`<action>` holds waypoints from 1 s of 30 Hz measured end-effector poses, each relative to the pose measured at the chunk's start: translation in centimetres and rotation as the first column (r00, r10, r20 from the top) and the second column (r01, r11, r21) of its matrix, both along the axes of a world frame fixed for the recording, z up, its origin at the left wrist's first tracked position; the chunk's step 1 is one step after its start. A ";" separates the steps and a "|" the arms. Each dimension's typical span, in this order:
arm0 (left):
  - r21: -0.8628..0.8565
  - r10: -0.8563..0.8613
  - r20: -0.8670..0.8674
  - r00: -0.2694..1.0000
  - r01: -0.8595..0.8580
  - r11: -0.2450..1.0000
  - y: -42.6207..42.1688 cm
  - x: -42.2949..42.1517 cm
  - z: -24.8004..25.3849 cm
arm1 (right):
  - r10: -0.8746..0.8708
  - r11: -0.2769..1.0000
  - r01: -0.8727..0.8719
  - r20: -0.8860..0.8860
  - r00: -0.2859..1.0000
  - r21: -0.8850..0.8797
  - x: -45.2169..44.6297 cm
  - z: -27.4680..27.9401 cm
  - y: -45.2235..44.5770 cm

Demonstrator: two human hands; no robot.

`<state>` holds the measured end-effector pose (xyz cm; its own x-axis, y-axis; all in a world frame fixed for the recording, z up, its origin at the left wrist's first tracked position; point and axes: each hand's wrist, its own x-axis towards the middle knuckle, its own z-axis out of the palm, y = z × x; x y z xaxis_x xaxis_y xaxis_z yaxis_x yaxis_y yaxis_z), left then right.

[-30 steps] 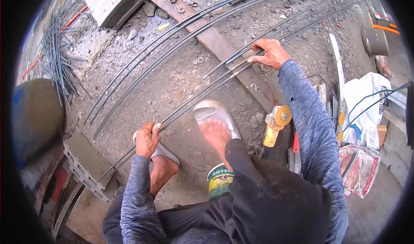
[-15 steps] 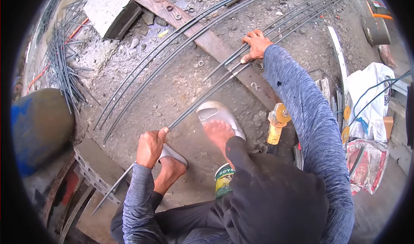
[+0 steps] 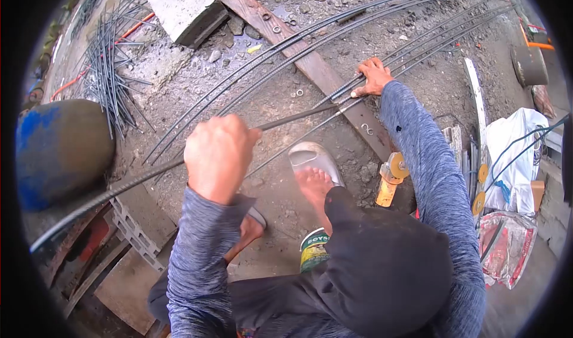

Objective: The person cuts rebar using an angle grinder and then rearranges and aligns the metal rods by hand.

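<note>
Your left hand (image 3: pixel 218 159) holds a ribbed rod (image 3: pixel 158 171), its fingers curled closed around the shaft. The rod's long axis runs obliquely: one end points to the lower left of the view, the other to the upper right, toward the plank (image 3: pixel 316 75) on the ground. There your right hand (image 3: pixel 375 77) lies over the rods that cross the wood, its fingers spread and touching the metal; whether they close around any one rod cannot be told. A second rod (image 3: pixel 310 133) lies below the first on a similar slant.

Counted around you are one grinder (image 3: pixel 386 193), two loose yellow discs (image 3: pixel 478 203) to its right, one solid concrete block (image 3: pixel 188 9), one hollow block (image 3: pixel 149 212), one paint can (image 3: pixel 314 248), one white sack (image 3: pixel 513 153) and two slippers (image 3: pixel 307 156). The long rods (image 3: pixel 287 42) and the heap of cut rods (image 3: pixel 110 69) overlap too closely to be counted.
</note>
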<state>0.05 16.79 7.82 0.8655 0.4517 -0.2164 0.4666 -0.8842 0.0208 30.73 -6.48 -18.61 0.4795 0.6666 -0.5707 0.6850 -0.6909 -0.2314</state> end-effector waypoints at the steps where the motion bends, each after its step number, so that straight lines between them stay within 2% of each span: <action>1: -0.099 0.061 -0.015 0.998 -0.062 0.993 1.4 -2.1 -1.9 | -0.005 1.000 0.005 0.001 1.000 0.002 0.0 0.1 0.0; 2: -0.169 0.120 -0.097 0.988 -0.135 0.976 2.4 -4.0 -3.9 | -0.010 1.000 0.010 0.002 1.000 0.003 -0.1 0.2 -0.1; 4: -0.245 0.143 -0.151 0.978 -0.177 0.953 3.5 -8.2 -8.9 | -0.013 1.000 0.013 -0.009 1.000 0.020 0.1 0.1 -0.3; 5: -0.383 0.178 -0.173 0.969 -0.233 0.894 3.8 -10.2 -11.7 | -0.013 1.000 0.013 -0.014 1.000 0.018 0.0 0.2 -0.2; 6: -0.460 0.149 -0.155 0.977 -0.205 0.864 3.9 -12.2 -14.8 | -0.011 1.000 0.011 -0.020 1.000 0.017 0.0 0.3 -0.2; 8: -0.555 0.122 -0.197 0.973 -0.213 0.804 3.0 -14.7 -19.0 | -0.004 0.998 0.002 0.022 1.000 0.069 -0.4 -0.6 -0.9; 9: -0.515 0.162 -0.193 0.968 -0.240 0.823 2.1 -15.5 -19.7 | -0.002 0.995 -0.003 0.051 0.999 0.100 -0.1 -0.9 -1.0; 12: -0.444 0.324 -0.253 0.912 -0.407 0.798 0.6 -16.1 -18.1 | -0.030 0.982 0.024 0.026 0.999 0.188 -0.2 -1.3 -1.5; 13: -0.446 0.348 -0.186 0.919 -0.394 0.803 1.1 -16.8 -17.8 | -0.031 0.990 0.027 0.021 0.999 0.135 0.0 -0.9 -1.0; 14: -0.439 0.378 -0.115 0.919 -0.388 0.810 1.7 -17.6 -17.4 | -0.021 0.987 0.021 0.002 1.000 0.162 0.0 -0.7 -0.9; 16: -0.467 0.438 -0.073 0.896 -0.419 0.779 3.8 -16.3 -14.6 | -0.042 0.987 0.038 0.023 0.999 0.156 0.0 -1.4 -1.0; 19: -0.424 0.487 0.167 0.857 -0.384 0.820 8.7 -12.9 -9.9 | -0.077 0.989 0.080 -0.030 0.997 0.124 -0.2 -0.2 -0.8; 20: -0.314 0.332 0.336 0.882 -0.227 0.922 12.4 -11.8 -9.0 | -0.082 0.987 0.085 -0.025 0.996 0.133 -0.2 0.0 -0.5; 21: 0.117 0.094 0.227 0.969 -0.123 0.985 18.7 -11.2 -9.7 | -0.081 0.988 0.083 -0.020 0.997 0.129 -0.3 0.0 -0.6; 23: 0.163 0.318 0.339 0.886 -0.388 0.907 30.3 -7.7 -2.8 | -0.081 0.991 0.087 -0.055 0.995 0.103 -0.1 0.0 -0.5; 24: 0.395 0.399 0.352 0.846 -0.521 0.756 32.9 -5.7 1.1 | -0.080 0.993 0.084 -0.060 0.995 0.083 -0.3 0.0 -0.9; 25: 0.509 0.330 0.502 0.799 -0.582 0.634 36.4 -5.0 2.3 | -0.086 0.993 0.090 -0.057 0.995 0.075 -0.1 0.2 -0.7; 26: 0.493 0.388 0.520 0.761 -0.638 0.592 36.0 -3.3 3.7 | -0.089 0.993 0.093 -0.058 0.994 0.072 0.0 0.2 -0.4; 28: 0.250 0.332 0.404 0.852 -0.452 0.856 32.9 -2.1 3.9 | -0.066 0.990 0.067 -0.014 0.998 0.122 0.0 -0.5 -0.7; 29: 0.100 0.277 0.467 0.839 -0.362 0.927 30.3 -2.2 1.1 | -0.053 0.987 0.050 0.017 0.998 0.151 0.0 -0.9 -0.9; 30: -0.174 0.371 0.352 0.860 -0.329 0.928 25.8 -2.1 -0.8 | -0.040 0.984 0.031 0.049 0.998 0.176 0.0 -1.3 -1.1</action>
<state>-2.08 42.57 6.98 0.6800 0.7327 0.0265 0.6840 -0.6469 0.3372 30.70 -7.54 -19.88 0.5305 0.7361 -0.4204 0.6753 -0.6668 -0.3152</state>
